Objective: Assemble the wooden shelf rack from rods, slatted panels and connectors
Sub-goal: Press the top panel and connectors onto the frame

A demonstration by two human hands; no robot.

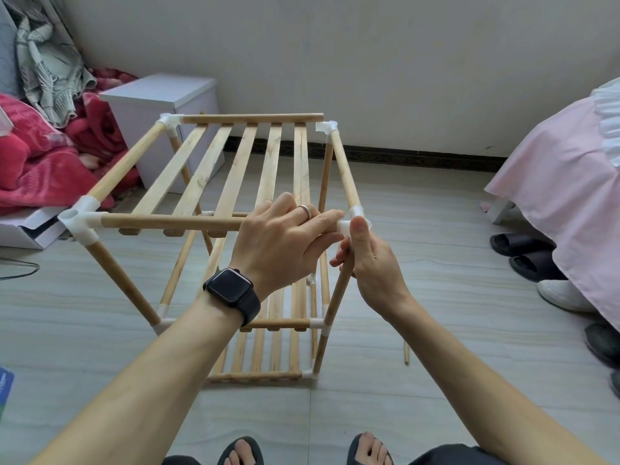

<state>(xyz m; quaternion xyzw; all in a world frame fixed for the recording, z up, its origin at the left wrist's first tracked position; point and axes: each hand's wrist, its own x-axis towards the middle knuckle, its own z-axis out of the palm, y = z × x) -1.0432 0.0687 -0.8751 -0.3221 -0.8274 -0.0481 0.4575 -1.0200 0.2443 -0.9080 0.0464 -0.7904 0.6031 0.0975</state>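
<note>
Clamping the front rail (174, 222) in your left hand (285, 236), you gripped the upright (335, 297) with your right hand (372, 270), thumb pressing the connector (356, 212) between them, apparently to seat it.

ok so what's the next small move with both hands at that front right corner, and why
Probably push the round wooden front rod sideways into the white plastic corner connector: the left hand grips the rod right at it, and the right hand holds the upright wooden post beneath.
</note>
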